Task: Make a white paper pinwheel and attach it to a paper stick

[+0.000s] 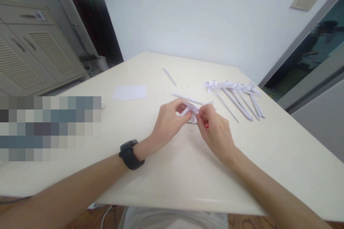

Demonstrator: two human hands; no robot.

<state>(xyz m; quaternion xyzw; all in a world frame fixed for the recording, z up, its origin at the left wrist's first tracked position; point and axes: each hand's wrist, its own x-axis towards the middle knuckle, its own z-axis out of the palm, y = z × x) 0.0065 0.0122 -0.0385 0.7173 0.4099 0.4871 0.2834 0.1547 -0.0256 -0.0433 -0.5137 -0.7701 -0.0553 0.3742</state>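
My left hand is closed around one side of a white folded paper pinwheel, thumb pressed to its front. The fingertips of my right hand pinch the pinwheel close to its middle, and they hide that part. A small red item shows partly behind my right fingers; its kind is hidden. Just beyond the hands lies a rolled paper stick, its right end partly covered by the pinwheel and hand. Small paper scraps lie on the table below.
Several paper pinwheels on rolled sticks lie in a row at right. A stack of white paper rests at left, and thin sticks lie farther back. The cream table meets a white wall. A person appears beyond the right doorway.
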